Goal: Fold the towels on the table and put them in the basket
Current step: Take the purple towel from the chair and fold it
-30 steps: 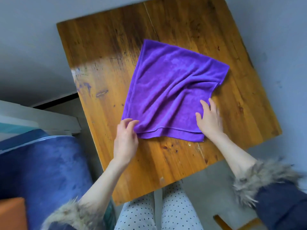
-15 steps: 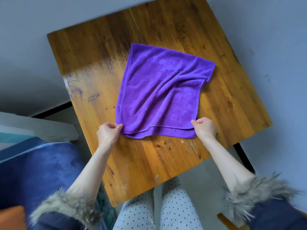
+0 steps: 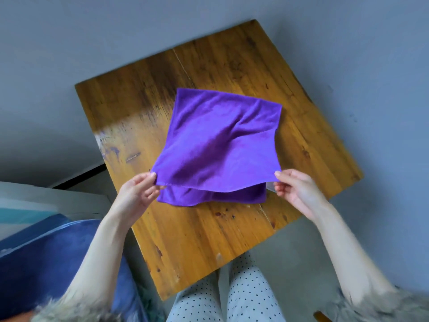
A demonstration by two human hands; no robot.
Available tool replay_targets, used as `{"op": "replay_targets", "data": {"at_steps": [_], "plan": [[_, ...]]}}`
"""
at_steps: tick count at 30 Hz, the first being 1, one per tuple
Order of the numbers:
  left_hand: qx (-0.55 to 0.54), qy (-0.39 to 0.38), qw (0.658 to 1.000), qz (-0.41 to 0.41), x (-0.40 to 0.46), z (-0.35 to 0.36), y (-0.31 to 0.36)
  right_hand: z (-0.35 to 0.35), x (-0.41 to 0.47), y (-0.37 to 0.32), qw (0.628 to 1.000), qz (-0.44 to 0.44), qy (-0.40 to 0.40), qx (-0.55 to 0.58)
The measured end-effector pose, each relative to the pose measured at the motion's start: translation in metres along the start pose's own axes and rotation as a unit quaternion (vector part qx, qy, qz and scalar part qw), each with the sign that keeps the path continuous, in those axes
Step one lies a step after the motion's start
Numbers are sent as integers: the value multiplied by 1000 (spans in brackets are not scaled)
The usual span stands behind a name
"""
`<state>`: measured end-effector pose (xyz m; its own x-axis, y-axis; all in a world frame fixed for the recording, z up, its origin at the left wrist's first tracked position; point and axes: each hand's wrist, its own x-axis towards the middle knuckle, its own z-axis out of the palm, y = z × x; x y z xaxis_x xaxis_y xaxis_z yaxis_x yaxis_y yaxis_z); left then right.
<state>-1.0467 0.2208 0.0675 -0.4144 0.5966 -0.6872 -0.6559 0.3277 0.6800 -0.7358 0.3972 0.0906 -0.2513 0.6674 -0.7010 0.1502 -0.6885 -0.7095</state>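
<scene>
Left hand (image 3: 137, 194): is pinching the near left corner of the towel between thumb and fingertips, and is holding it just above the table.
Right hand (image 3: 296, 191): is pinching the near right corner of the same layer in the same way, with the wrist turned inward.
Raised edge: is running taut between the two hands and sagging slightly at its middle, which suggests a thin, pliant cloth.
Lower layer: is lying flat on the table beneath the raised edge, its near hem showing just below the lifted one.
Purple towel (image 3: 220, 140): is lying at the middle of the wooden table (image 3: 197, 240), already doubled, its far edge resting flat while the near part is being lifted.
Handling (judged): the towel is behaving as light, soft and limp; it is creasing across its right half and is offering no stiffness, so it is likely to droop wherever it is unsupported.
Hold points (judged): the two corners of one edge are serving best, since a single central pinch would let the cloth bunch.
Surface grip (judged): the plush nap is looking easy to pinch and unlikely to slip.
Basket: is not appearing in this view.
</scene>
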Motion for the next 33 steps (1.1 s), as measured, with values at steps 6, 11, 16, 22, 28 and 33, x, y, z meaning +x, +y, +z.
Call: {"op": "replay_targets", "data": {"at_steps": [6, 11, 16, 22, 28, 33], "plan": [[278, 162, 947, -13, 22, -13, -47, 4, 20, 63, 973, 82, 87, -196], [356, 223, 907, 19, 30, 0, -57, 13, 29, 73, 968, 46, 103, -222], [279, 227, 933, -22, 30, 7, -68, 14, 30, 76, 961, 38, 85, -260], [202, 197, 959, -28, 28, 12, -67, 19, 33, 80, 955, 44, 85, -282], [232, 204, 951, -33, 20, 2, -48, 9, 28, 66, 953, 42, 158, -255], [80, 185, 980, 9, 6, 2, 18, -7, 19, 5, 981, 29, 177, 72]]}}
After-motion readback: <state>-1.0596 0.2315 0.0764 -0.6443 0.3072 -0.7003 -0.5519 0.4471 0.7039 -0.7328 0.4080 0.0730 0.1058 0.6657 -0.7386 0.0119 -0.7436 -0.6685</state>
